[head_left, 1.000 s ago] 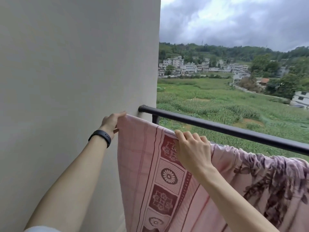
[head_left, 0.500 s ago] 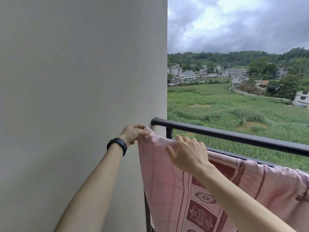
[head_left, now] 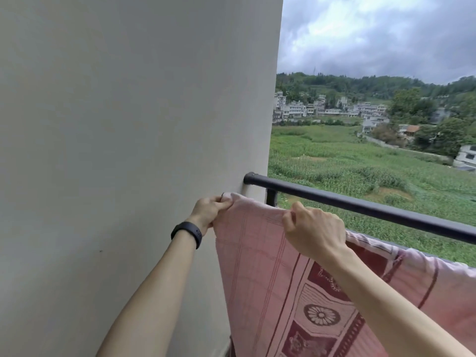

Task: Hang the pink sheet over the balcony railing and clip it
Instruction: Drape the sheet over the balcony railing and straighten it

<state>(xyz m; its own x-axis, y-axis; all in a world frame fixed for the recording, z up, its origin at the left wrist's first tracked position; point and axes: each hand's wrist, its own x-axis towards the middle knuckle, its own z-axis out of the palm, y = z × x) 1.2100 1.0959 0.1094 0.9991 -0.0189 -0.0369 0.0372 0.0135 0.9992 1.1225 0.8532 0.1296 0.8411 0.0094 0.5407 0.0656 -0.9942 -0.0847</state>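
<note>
**Now stretching the sheet's top edge beside the rail**

Leftmost, a pale wall (head_left: 116, 124) is filling half the view. Close against it the left hand (head_left: 208, 210), with a black wristband (head_left: 187, 233) on its wrist, is pinching the top corner of the pink sheet (head_left: 257, 266), fingers curled on the cloth. Further right, the right hand (head_left: 311, 233) is gripping the same top edge, thumb and fingers closed on a fold. The sheet is hanging down on the near side, its edge running just below the black railing (head_left: 360, 206) and sloping off right; what is carrying it there I cannot tell.

The draping step seems to be finishing, with the edge being pulled flat. The next move is calling for a clip, and none is showing, so one hand will have to let go. Compared with a second ago, the corner is sitting closer to the rail's wall end, and the patterned band is lying lower, below the right wrist.
</note>
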